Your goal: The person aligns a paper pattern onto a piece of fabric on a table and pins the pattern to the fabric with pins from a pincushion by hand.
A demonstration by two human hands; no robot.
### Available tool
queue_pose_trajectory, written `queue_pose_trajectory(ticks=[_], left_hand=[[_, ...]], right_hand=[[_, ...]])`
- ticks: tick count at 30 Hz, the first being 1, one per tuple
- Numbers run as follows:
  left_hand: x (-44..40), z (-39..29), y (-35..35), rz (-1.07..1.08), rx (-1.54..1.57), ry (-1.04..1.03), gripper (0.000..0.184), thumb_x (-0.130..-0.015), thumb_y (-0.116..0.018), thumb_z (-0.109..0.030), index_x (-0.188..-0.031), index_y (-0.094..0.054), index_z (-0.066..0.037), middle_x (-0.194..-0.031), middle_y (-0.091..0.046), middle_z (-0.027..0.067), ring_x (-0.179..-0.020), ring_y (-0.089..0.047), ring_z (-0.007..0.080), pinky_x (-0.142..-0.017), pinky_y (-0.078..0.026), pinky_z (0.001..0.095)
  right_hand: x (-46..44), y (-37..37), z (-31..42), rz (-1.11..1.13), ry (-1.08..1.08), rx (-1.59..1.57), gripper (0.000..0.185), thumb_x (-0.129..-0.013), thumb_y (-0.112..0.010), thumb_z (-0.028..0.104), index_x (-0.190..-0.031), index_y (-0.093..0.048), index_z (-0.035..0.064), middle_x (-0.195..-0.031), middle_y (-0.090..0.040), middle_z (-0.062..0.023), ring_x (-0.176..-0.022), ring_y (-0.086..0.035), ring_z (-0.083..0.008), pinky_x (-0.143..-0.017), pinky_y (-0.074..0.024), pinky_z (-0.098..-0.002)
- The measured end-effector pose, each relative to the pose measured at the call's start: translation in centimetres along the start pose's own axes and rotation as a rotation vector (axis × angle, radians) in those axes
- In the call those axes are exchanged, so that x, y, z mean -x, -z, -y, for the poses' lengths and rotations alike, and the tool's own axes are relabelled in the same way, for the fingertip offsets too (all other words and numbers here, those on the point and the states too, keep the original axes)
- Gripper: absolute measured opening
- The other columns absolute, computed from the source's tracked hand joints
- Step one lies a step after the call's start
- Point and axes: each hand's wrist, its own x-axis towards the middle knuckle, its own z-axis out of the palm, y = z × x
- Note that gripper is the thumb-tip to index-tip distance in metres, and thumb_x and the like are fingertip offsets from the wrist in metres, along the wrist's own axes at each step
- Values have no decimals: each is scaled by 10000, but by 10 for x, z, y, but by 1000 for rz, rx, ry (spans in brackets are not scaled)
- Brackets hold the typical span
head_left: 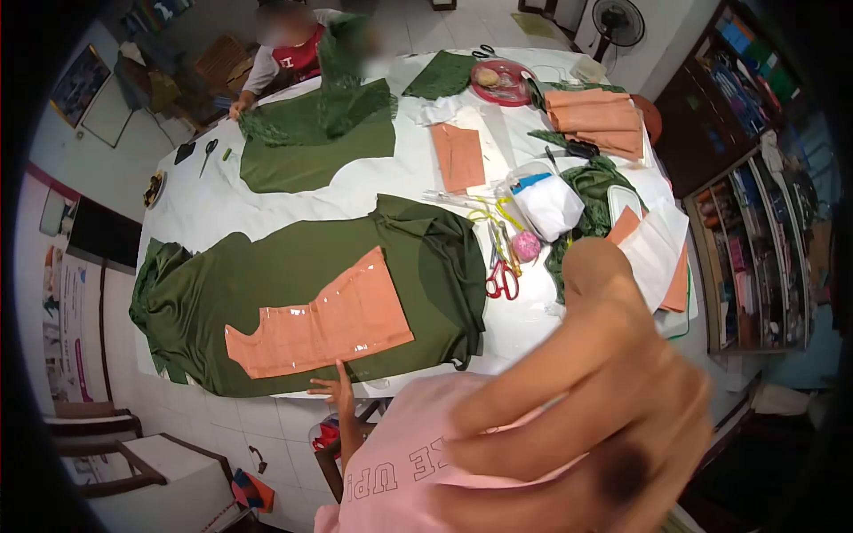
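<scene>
My left hand (335, 387) is at the near edge of the table, fingers spread. Its fingertips touch the dark green fabric (293, 258) beside the lower edge of an orange paper pattern piece (333, 315). This bodice-like piece lies flat on the fabric, with shiny, clear strips along its edges. My right hand (586, 400) is raised very close to the camera, large and partly blurred. Its fingers are bent but apart, and nothing shows between them. Behind it lie red-handled scissors (503, 281) and a pink ball-shaped pincushion (526, 246).
Across the table a person (298, 53) handles green lace (342, 98) over another green fabric piece (302, 164). Black scissors (209, 155), a red tray (502, 84), folded orange papers (595, 120) and a yellow measuring tape (484, 215) lie about. A fan (619, 22) stands behind.
</scene>
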Motion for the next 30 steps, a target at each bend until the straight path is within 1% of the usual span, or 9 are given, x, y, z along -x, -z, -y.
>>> queue_pose_trajectory(ticks=[5,7,11,14,17,18,20,26,30], left_hand=[[-18,-1,-9,-19,-66,22,1259,-610,-396,-874,-1405,183,-87,-1411,315,212,-1311,-5,538,-1054,-117,581],[-23,6,-11,-48,-105,27,1264,-603,-397,-878,-1407,179,-91,-1411,314,212,-1309,-22,542,-1054,-124,579],[-7,-6,0,3,-101,7,1267,-593,-400,-882,-1412,169,-101,-1413,312,212,-1309,-36,540,-1060,-122,570],[-8,-7,-1,-17,-77,-2,1269,-586,-384,-892,-1414,163,-102,-1413,312,210,-1309,-49,540,-1060,-126,567],[-53,23,-28,-67,-132,12,1269,-581,-371,-899,-1416,161,-103,-1414,313,207,-1309,-56,538,-1054,-137,571],[-54,21,-30,-99,-154,32,1270,-579,-365,-902,-1416,160,-104,-1415,313,206,-1309,-60,538,-1051,-142,573],[-56,19,-30,-74,-158,13,1270,-577,-364,-904,-1417,160,-107,-1415,314,204,-1309,-56,537,-1050,-142,574],[-2,-14,3,45,-110,12,1274,-561,-360,-913,-1419,159,-127,-1417,319,189,-1312,-31,537,-1046,-142,583],[-56,19,-23,-75,-121,48,1276,-547,-373,-916,-1421,161,-154,-1420,322,171,-1311,-3,538,-1045,-134,590]], right_hand=[[36,47,50,-92,102,79,239,-891,-465,172,-1083,-605,148,-820,-621,-21,-608,-589,-152,-586,-436,-311],[54,44,91,-346,93,387,269,-846,-547,315,-1058,-619,164,-951,-621,-2,-712,-603,-137,-684,-409,-352],[64,46,132,-351,135,863,310,-799,-599,394,-1036,-640,198,-1050,-597,33,-804,-593,-115,-731,-370,-362],[73,46,139,-380,99,925,300,-805,-592,376,-1030,-637,181,-1038,-600,20,-804,-597,-123,-732,-381,-360],[119,66,200,-426,55,1003,287,-815,-581,348,-1021,-634,157,-1020,-606,2,-804,-602,-135,-734,-396,-358],[69,-3,140,-443,40,1025,282,-818,-577,339,-1018,-633,148,-1014,-607,-5,-804,-604,-139,-735,-401,-358],[132,25,233,-476,21,1058,274,-824,-570,321,-1013,-630,132,-1003,-611,-17,-804,-608,-146,-736,-411,-356],[110,34,171,-557,-1,1100,250,-843,-548,266,-996,-623,83,-967,-622,-55,-804,-620,-170,-740,-442,-353],[110,24,164,-609,-47,1146,237,-855,-534,230,-984,-619,50,-943,-629,-79,-804,-627,-185,-743,-462,-350]])
